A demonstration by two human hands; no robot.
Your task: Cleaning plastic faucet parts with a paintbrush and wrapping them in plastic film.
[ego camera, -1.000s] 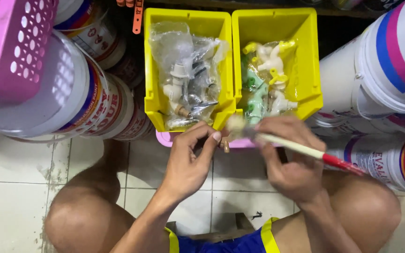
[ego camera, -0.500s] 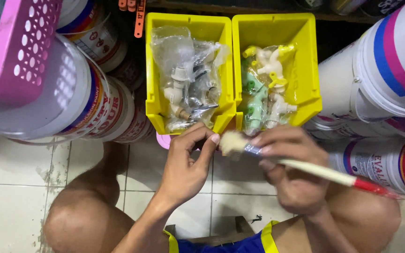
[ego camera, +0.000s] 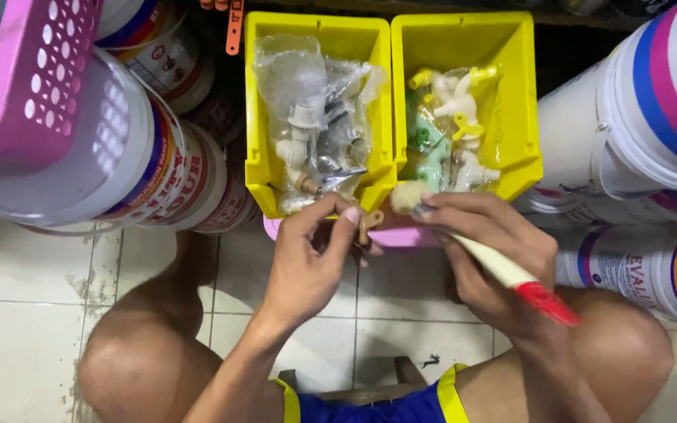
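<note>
My left hand (ego camera: 313, 262) pinches a small brass-coloured fitting (ego camera: 368, 225) just below the front lip of the left yellow bin (ego camera: 262, 117). My right hand (ego camera: 489, 251) grips a paintbrush (ego camera: 503, 270) with a cream handle and red end; its pale bristles (ego camera: 407, 196) point up-left, close beside the fitting. The left bin holds metal and white taps in a clear plastic bag (ego camera: 316, 117). The right yellow bin (ego camera: 520, 94) holds white, green and yellow plastic taps (ego camera: 448, 125).
Both bins rest on a pink tray (ego camera: 401, 235). Large paint buckets stand at the left (ego camera: 111, 157) and right (ego camera: 636, 110). A pink perforated basket (ego camera: 25, 78) sits on the left bucket. My bare knees flank a tiled floor (ego camera: 17, 313).
The brush handle has swung so its red end sits lower and nearer my right knee. The bristles stay by the fitting in my left hand.
</note>
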